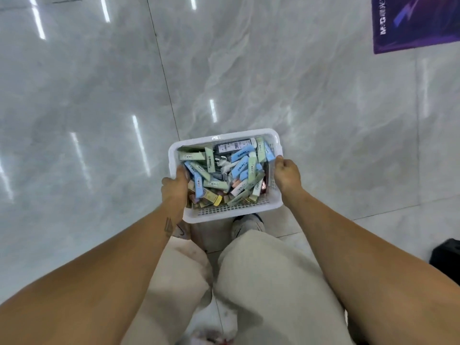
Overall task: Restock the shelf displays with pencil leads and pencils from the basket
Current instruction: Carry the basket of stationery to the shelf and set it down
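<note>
A white perforated plastic basket (231, 212) hangs in front of me above the floor, carried between both hands. It is full of several small pencil-lead boxes (240, 168) in pale blue, pale green and a few gold and dark ones, lying jumbled. My left hand (174, 185) grips the basket's left rim, thumb over the edge. On the opposite rim my right hand (287, 174) grips with curled fingers. No shelf display is in view.
Glossy grey marble floor tiles (99, 95) spread all around. A purple floor mat (413, 23) lies at the top right. A black object (448, 255) sits at the right edge. My light trousers and shoes (249, 225) show below the basket.
</note>
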The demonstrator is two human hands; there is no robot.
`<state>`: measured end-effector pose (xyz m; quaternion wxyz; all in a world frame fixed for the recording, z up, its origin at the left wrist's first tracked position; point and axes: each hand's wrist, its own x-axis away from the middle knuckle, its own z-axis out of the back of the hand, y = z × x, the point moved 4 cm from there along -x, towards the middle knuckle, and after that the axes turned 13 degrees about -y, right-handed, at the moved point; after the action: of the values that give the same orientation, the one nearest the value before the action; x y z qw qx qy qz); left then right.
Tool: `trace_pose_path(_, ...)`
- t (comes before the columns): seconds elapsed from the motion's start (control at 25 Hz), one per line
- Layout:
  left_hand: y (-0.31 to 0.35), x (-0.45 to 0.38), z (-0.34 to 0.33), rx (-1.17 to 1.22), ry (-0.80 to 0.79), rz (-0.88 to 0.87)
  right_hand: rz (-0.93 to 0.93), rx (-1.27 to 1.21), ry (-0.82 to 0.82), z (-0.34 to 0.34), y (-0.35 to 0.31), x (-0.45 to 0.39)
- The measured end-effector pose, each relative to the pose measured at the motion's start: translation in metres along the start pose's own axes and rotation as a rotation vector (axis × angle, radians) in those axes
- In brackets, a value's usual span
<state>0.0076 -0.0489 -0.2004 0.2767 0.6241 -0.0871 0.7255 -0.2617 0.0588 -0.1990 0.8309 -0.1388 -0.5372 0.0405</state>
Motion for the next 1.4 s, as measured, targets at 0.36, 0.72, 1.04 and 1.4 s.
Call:
trace_pose_path(0.36,0.063,0.157,0.081,-0.155,0.121,-0.294,0.227,-0.015,0.057,0.065,-0.069,0.151)
trace_pose_path(0.72,0.155,0.396,0.208,-0.027,0.218,-0.596,0.571,0.087,0.149,0.138,-0.234,0.396)
trace_pose_path(1.04,0.254,0.519,0.317,0.052,0.308,-0.725,0.69,0.036,0.125,0.141,-0.37,0.515)
trace_pose_path(1.4,0.453,0.516,0.361,0.109,0.391,-0.778,0.798,-0.003,0.135,0.185,-0.579,0.486)
